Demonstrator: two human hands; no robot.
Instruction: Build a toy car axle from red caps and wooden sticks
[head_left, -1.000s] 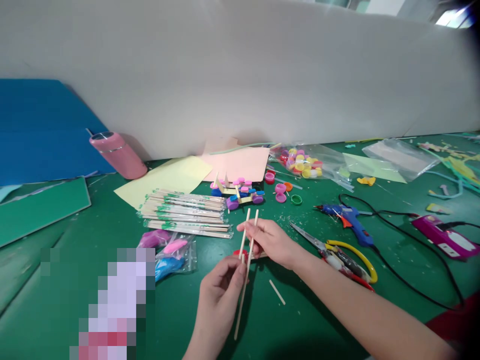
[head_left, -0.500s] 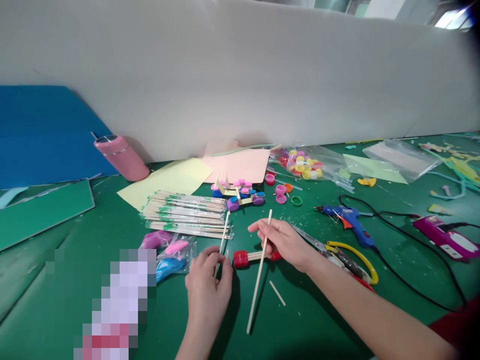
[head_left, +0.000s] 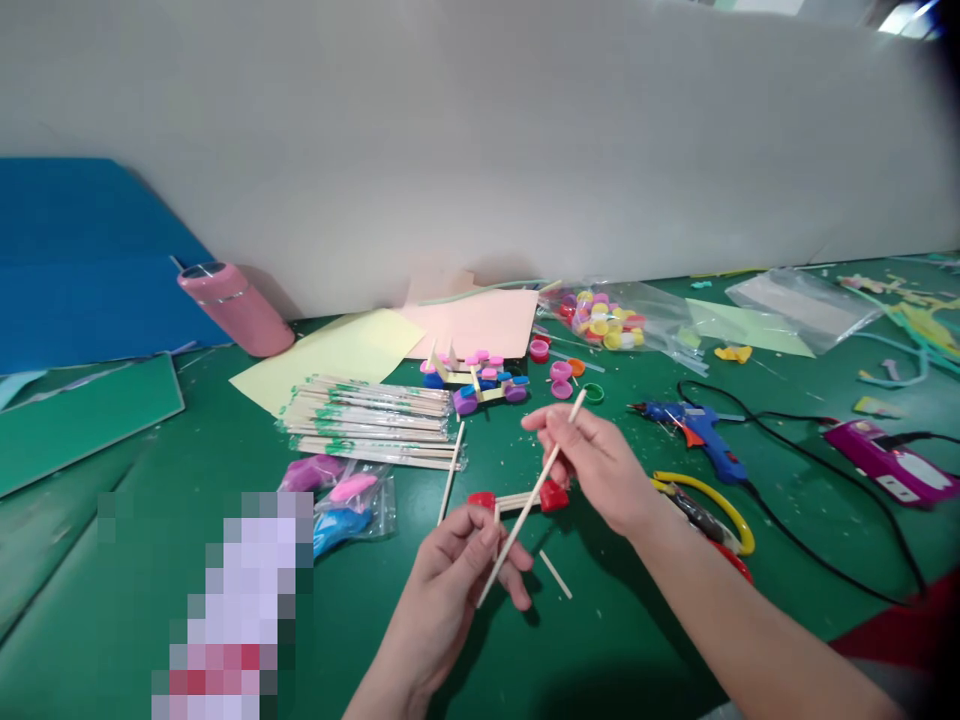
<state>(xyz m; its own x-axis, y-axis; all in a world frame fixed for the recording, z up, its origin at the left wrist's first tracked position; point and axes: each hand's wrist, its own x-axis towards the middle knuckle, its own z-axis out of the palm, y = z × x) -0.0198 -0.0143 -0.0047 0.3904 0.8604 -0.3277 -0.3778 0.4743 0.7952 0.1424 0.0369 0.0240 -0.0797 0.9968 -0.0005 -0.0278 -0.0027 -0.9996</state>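
Note:
My right hand (head_left: pixel 596 462) pinches a long wooden chopstick (head_left: pixel 534 492), which slants down toward my left hand (head_left: pixel 457 565). A short piece of wooden stick (head_left: pixel 496 513) shows its tip between the thumb and forefinger of my left hand, beside the chopstick's lower part. Just beyond the hands lies a pair of red caps (head_left: pixel 555 496) joined by pale sticks, partly covered by my left fingers. Another loose chopstick (head_left: pixel 451 472) rests on the green table left of it. A small cut stick (head_left: pixel 556 575) lies to the right of my left hand.
Wrapped chopsticks (head_left: pixel 375 425) and bagged coloured clay (head_left: pixel 352 500) lie left. Small wheeled models (head_left: pixel 480 380) and bottle caps (head_left: pixel 561 372) sit beyond. On the right are a blue glue gun (head_left: pixel 701 430), its black cord, yellow-handled pliers (head_left: pixel 712 505) and a purple power strip (head_left: pixel 889 462).
My left hand has moved right, away from the loose chopstick, and now holds the short stick near the long one. My right hand has risen rightward, tilting its chopstick more.

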